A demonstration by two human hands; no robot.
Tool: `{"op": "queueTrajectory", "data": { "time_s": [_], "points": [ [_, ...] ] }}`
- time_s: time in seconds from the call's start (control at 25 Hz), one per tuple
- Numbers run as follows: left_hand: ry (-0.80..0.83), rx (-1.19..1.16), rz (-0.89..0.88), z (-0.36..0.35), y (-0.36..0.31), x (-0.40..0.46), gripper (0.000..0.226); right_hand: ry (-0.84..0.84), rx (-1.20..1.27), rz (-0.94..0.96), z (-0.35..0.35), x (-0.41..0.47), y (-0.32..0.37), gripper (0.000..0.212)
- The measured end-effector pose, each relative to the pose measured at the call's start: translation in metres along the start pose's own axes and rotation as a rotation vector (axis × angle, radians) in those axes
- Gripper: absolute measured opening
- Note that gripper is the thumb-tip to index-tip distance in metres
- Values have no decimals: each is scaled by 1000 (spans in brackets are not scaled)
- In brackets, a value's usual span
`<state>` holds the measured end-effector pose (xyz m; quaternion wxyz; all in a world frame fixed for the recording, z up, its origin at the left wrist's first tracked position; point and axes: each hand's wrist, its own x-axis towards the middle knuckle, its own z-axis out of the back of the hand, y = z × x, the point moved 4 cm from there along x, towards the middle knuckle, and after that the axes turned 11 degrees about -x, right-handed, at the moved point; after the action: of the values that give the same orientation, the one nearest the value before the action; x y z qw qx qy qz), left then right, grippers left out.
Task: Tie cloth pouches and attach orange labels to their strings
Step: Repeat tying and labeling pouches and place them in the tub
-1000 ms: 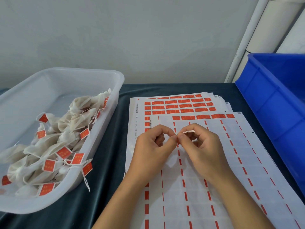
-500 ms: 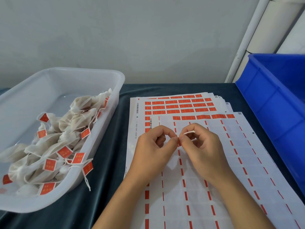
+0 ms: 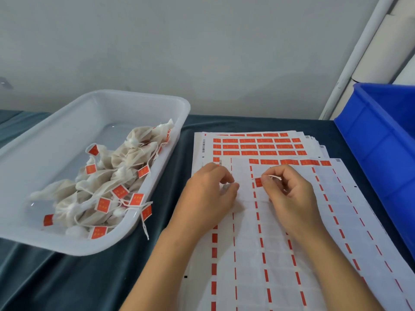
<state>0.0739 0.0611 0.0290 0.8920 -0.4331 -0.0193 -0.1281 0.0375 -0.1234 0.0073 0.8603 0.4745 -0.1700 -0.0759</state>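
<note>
Orange paper label (image 3: 258, 182) and thin white string (image 3: 275, 177) sit pinched in the right hand (image 3: 289, 194); left hand (image 3: 211, 194) is loosely curled, empty: press the fold firmly, string centred

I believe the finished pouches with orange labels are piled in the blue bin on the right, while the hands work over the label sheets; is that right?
Not quite: the pouches lie in the white tray on the left, not the blue bin, as the head view shows. The left hand and right hand do work over the label sheets.
</note>
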Motion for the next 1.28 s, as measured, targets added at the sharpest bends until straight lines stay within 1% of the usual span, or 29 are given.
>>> {"op": "queueTrajectory", "data": {
  "time_s": [0.08,0.16,0.28,0.36,0.44,0.48,0.6,0.68,0.76,0.8,0.88,1.04,1.16,1.28],
  "points": [
    [30,38,26,4,-1,-2,11,22,-3,-9,-1,0,2,2],
    [23,53,17,11,-10,-6,17,38,-36,9,-1,2,8,1],
    [-15,71,-4,35,-30,-13,18,86,-72,68,4,8,22,8],
    [-101,120,-95,61,-45,-23,17,176,-119,113,4,9,33,18],
    [-240,91,-171,96,-53,-35,9,298,-191,145,1,9,44,27],
    [-304,81,-182,114,-54,-40,9,360,-230,155,-1,8,49,30],
    [-475,126,-167,166,-43,-51,13,483,-329,215,-9,8,69,33],
    [-579,170,-143,197,-31,-51,12,500,-335,267,-14,9,86,31],
    [-627,223,-92,218,-15,-49,10,502,-326,301,-18,11,101,26],
    [-626,257,-60,222,-6,-46,10,500,-322,312,-20,12,108,21],
    [-563,295,-11,221,8,-41,10,499,-297,336,-25,11,119,14],
    [-351,305,62,197,26,-38,7,507,-221,493,-52,-10,156,20],
    [-328,295,32,191,26,-41,3,576,-190,588,-85,-30,177,28],
    [-315,258,27,192,22,-46,4,602,-253,636,-105,-37,181,27]
  ]
}}
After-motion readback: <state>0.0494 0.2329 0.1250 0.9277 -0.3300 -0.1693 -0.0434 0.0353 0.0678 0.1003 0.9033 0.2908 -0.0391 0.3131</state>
